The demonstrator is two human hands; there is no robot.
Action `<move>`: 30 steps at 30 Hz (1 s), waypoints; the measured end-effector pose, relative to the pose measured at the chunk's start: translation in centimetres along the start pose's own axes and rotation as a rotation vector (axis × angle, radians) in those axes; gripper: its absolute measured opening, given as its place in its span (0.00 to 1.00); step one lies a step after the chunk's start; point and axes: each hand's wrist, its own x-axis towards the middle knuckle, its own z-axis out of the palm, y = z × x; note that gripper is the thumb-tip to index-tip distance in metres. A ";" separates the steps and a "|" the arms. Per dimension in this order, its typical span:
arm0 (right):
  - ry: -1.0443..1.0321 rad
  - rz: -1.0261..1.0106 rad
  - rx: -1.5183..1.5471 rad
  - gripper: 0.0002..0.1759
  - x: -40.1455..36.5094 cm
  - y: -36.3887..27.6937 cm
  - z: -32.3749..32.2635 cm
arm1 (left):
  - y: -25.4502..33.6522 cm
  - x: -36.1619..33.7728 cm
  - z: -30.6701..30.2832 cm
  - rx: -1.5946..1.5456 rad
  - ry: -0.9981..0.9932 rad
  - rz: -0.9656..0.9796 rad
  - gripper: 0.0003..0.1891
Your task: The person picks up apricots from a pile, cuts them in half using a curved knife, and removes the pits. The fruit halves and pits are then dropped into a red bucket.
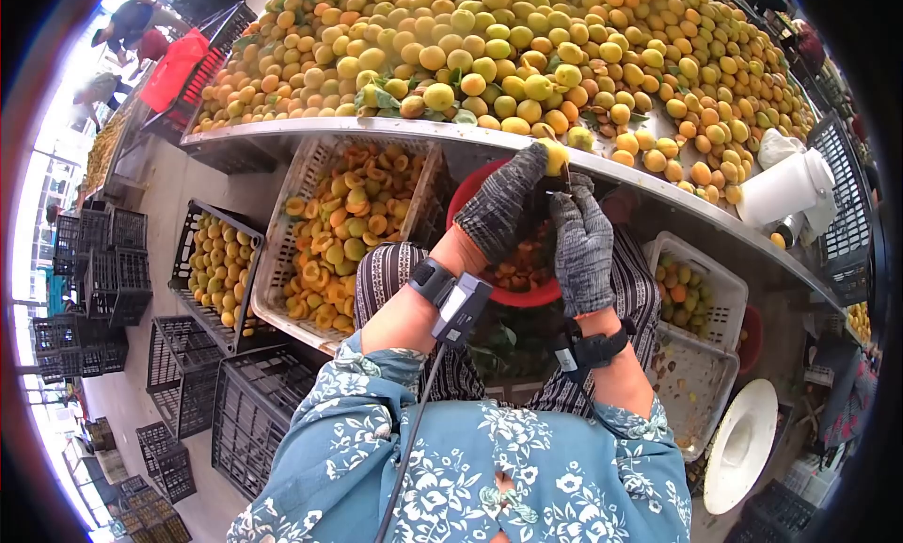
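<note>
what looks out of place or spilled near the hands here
Nothing looks spilled. The one oddity is a white jug that seems to lie on its side near the table rim, right of the apricot that the left hand grips. Green leaves are also mixed into the fruit pile.

a small round yellow apricot [555, 154] is held up between the fingertips of the grey-gloved left hand [501, 204], with the gloved right hand [583, 247] close under it. its smooth, unblemished skin shows, just at the metal surface's rim [376, 129].
</note>
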 end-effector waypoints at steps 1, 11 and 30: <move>0.002 -0.002 -0.001 0.16 0.1 -0.5 -0.2 | 0.2 0.0 0.3 0.075 -0.016 0.013 0.16; 0.067 0.197 0.066 0.12 -1.4 -1.1 0.1 | 1.1 0.6 -0.3 0.557 -0.156 0.207 0.12; 0.025 0.159 0.105 0.12 -0.9 -0.8 -0.2 | 0.1 0.5 -0.4 0.798 -0.080 0.336 0.11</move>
